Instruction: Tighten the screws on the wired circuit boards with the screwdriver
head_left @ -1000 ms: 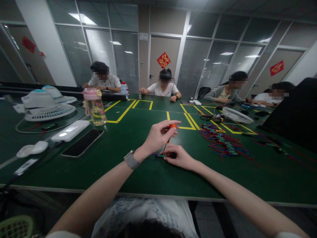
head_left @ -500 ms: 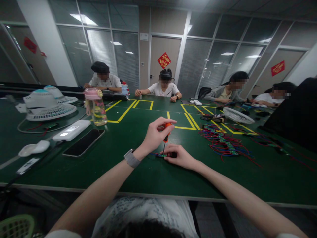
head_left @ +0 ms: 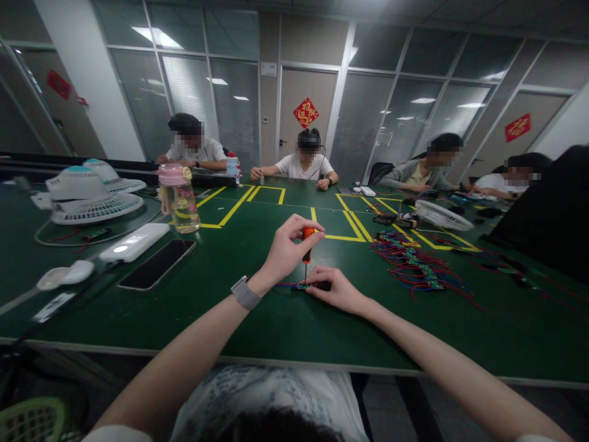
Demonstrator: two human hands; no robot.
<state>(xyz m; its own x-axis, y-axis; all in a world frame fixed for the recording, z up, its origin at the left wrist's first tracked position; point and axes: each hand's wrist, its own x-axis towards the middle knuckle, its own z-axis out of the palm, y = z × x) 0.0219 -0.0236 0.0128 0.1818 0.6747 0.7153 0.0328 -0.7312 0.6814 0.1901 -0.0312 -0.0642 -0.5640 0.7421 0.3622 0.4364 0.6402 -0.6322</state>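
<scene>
My left hand (head_left: 291, 245), with a watch on its wrist, grips the orange and black handle of a screwdriver (head_left: 307, 253) between thumb and fingers. The shaft points straight down, its tip at a small green circuit board (head_left: 300, 286) on the table. Red and blue wires run from the board's left end, partly behind my left wrist. My right hand (head_left: 335, 288) rests on the table and pinches the board's right end, which its fingers partly hide.
On the green table (head_left: 193, 325), a pile of wired circuit boards (head_left: 421, 264) lies to the right. Leftward are a phone (head_left: 157, 264), a white power bank (head_left: 134, 242), a drink bottle (head_left: 178, 199) and fans (head_left: 94, 205). Several people sit at the far side.
The screwdriver has become more upright, its handle shifting slightly left with my left hand. My right hand stays at the board, almost unmoved.
</scene>
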